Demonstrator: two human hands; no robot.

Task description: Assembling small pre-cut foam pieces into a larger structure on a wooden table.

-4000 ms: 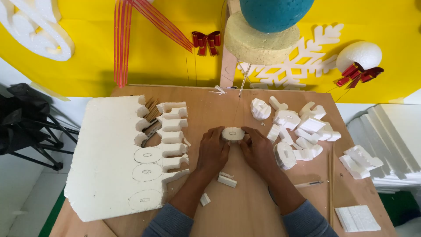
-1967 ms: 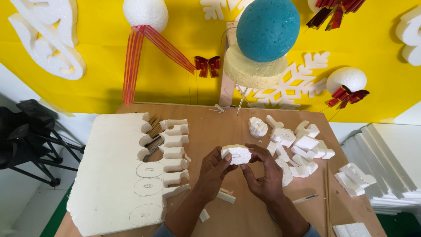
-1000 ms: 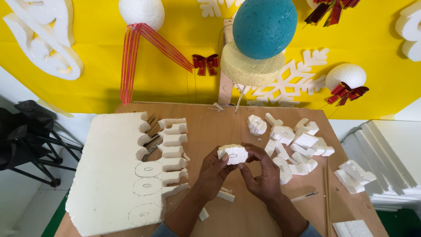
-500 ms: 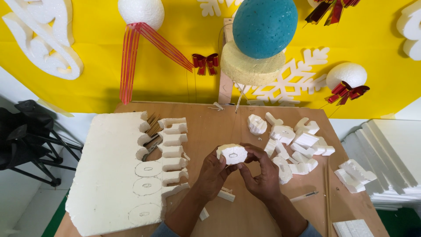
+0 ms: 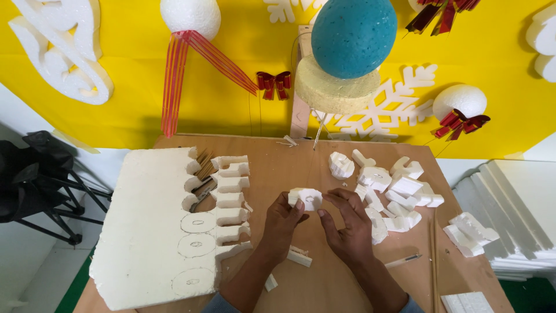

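Small white foam ring (image 5: 305,198) pinched in left hand (image 5: 282,223) fingertips above the worktop (image 5: 278,168) middle, right hand (image 5: 346,223) loosely curled just beside it, fingertips touching it.

The scene is bright and evenly lit, seemingly from above, with no harsh glare. Soft, short shadows sit under the hands and beside the white foam slab (image 5: 156,226) on the left. Focus is sharp throughout. Wide-angle distortion bends the yellow backdrop (image 5: 116,69) and the wooden table (image 5: 272,156) edges outward.
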